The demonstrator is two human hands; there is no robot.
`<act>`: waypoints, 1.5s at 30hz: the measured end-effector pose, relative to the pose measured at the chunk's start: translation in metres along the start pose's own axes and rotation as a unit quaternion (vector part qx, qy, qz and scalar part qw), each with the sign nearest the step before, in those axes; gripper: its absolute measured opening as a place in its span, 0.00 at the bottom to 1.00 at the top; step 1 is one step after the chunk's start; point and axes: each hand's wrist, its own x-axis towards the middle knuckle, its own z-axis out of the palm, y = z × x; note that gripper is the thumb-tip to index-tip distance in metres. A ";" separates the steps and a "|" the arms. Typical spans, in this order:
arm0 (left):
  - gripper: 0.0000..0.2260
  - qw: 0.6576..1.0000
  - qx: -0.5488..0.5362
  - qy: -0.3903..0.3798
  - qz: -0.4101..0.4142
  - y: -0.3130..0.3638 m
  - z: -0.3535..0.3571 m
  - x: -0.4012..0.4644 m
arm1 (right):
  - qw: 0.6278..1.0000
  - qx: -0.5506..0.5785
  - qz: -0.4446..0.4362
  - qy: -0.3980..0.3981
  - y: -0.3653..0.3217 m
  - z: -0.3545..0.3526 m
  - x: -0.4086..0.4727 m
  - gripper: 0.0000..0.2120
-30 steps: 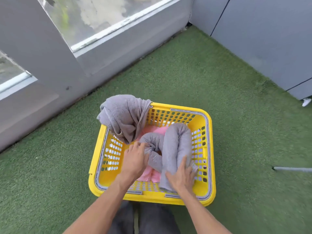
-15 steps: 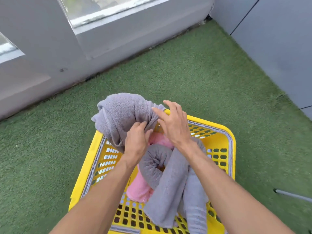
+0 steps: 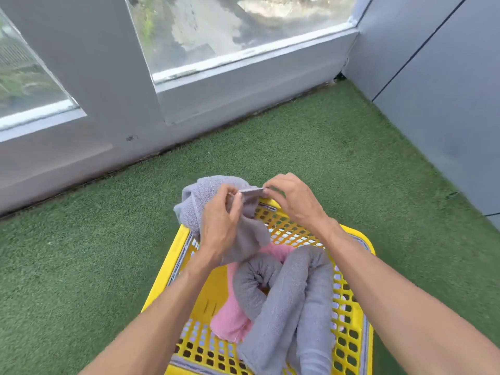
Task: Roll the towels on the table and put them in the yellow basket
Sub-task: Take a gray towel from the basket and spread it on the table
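Both hands, left hand [image 3: 219, 226] and right hand [image 3: 295, 201], are pinched on the loose grey towel [image 3: 200, 201] at the far rim of the yellow basket [image 3: 173, 269], so it likely needs rolling next

green turf [image 3: 311, 147], grey wall [image 3: 446, 85], window [image 3: 230, 25] (glass blurred)

I see the basket [image 3: 359, 334] sitting on the grass floor [image 3: 324, 158], close in front of me, with the window wall [image 3: 243, 85] behind it and another wall [image 3: 446, 90] off to the right. Inside the basket, a rolled towel [image 3: 286, 307] lies on top of another towel [image 3: 230, 320]. A loose towel [image 3: 197, 201] hangs over the basket's far left corner, and my left hand [image 3: 220, 226] and right hand [image 3: 295, 198] hold its edge between them, above the basket's back rim.
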 end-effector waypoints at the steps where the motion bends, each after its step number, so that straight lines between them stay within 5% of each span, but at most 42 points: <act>1: 0.02 1.000 0.005 0.014 0.020 0.015 -0.016 0.009 | 0.999 0.029 0.011 0.012 -0.017 -0.014 0.011 0.06; 10: 0.05 0.976 0.085 0.155 0.128 0.157 -0.194 0.042 | 0.975 0.207 0.005 0.079 -0.206 -0.130 0.092 0.03; 14: 0.04 0.968 0.083 0.181 0.151 0.178 -0.268 0.008 | 0.973 0.183 -0.044 0.130 -0.291 -0.149 0.086 0.03; 29: 0.05 0.938 0.125 0.195 0.259 0.188 -0.496 -0.219 | 0.955 0.151 -0.090 0.237 -0.568 -0.113 -0.106 0.08; 36: 0.08 0.954 0.105 0.069 0.272 0.193 -0.483 -0.280 | 0.953 0.166 -0.015 0.252 -0.587 -0.126 -0.219 0.09; 45: 0.05 0.949 0.019 -0.136 0.284 0.226 -0.325 -0.362 | 0.914 0.192 0.168 0.316 -0.513 -0.169 -0.369 0.08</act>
